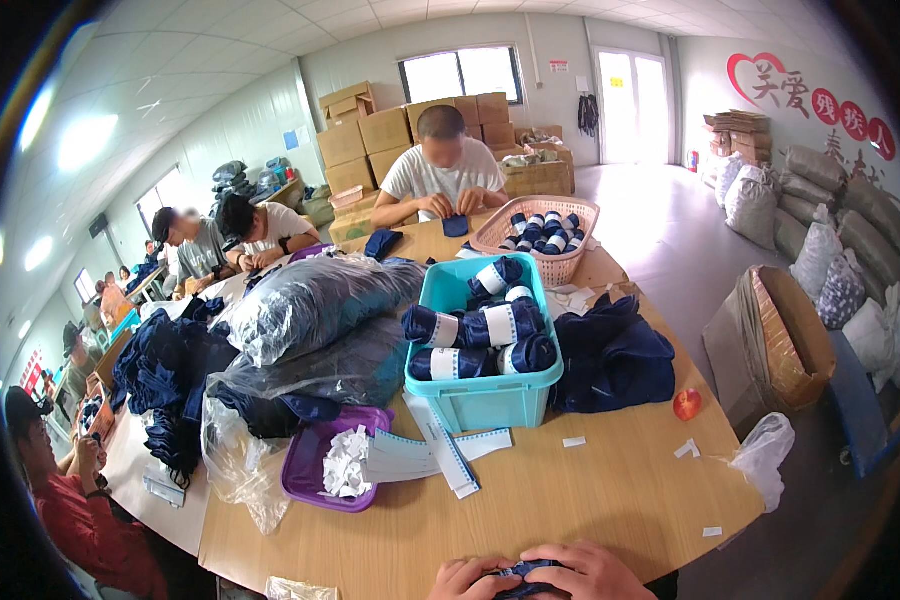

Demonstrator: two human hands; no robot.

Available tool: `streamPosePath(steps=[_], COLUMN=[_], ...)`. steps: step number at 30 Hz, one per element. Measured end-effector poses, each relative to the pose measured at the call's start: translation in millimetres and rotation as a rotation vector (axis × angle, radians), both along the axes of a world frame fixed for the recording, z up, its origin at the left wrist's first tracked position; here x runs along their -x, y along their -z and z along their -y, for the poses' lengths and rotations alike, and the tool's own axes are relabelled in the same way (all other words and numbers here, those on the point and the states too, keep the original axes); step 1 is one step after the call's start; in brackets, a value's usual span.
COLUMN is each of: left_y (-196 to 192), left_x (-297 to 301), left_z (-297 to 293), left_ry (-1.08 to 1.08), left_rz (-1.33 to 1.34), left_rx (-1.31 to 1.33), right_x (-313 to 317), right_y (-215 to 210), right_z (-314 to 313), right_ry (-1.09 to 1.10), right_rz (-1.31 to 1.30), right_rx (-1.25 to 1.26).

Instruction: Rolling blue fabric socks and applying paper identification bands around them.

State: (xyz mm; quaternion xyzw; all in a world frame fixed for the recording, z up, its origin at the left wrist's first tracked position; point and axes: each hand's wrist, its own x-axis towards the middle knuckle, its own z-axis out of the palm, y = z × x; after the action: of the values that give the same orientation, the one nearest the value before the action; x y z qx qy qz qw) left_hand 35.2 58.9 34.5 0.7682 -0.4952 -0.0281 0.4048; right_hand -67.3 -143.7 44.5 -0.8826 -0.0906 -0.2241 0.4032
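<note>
Surface of pale wood-grain board (610,500) spreads across the lower view, its edges bent by the lens. On its left side lies a bulging clear plastic sack of dark cloth (320,300); to the right of that stands a rectangular turquoise plastic basket (485,408), heaped with navy cloth rolls in white paper bands (505,325). Loose dark navy fabric (610,355) lies just beside the basket's right wall. Nearer the person sits a purple plastic tray (302,465) holding small white paper slips (347,462), with long white printed paper strips (440,450) overlapping its right side.

At the near edge, the left hand (467,580) and the right hand (588,572) hold a small bundle of navy cloth (523,577) between them, fingers curled in narrow on it; its lower part is cut off. A round red fruit (687,404) rests near the surface's right edge.

If the fingers press unevenly, the bundle may loosen or slip; a bump to the basket could tumble the rolls heaped above its rim, and a knock could send the fruit off the edge.

Large red and dark wall lettering (852,119) shows behind; print on the bands and strips is too small to read, and no brand can be made out
</note>
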Motion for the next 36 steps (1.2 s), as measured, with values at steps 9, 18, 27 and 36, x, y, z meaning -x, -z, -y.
streamPosePath(steps=[9, 18, 27, 36], left_y=[4, 12, 22, 24], left_x=[1, 0, 7, 9], left_z=[1, 10, 3, 10], left_ry=[0.015, 0.083, 0.044, 0.05], left_rz=[-0.164, -0.415, -0.563, -0.352], left_rx=[0.109, 0.336, 0.396, 0.281], right_x=[0, -9, 1, 7], right_y=[1, 12, 14, 20], right_z=[-1, -5, -7, 3], right_ry=[-0.02, -0.064, -0.089, -0.05], right_rz=[0.039, 0.06, -0.104, -0.065], right_rx=[-0.107, -0.317, -0.225, -0.323])
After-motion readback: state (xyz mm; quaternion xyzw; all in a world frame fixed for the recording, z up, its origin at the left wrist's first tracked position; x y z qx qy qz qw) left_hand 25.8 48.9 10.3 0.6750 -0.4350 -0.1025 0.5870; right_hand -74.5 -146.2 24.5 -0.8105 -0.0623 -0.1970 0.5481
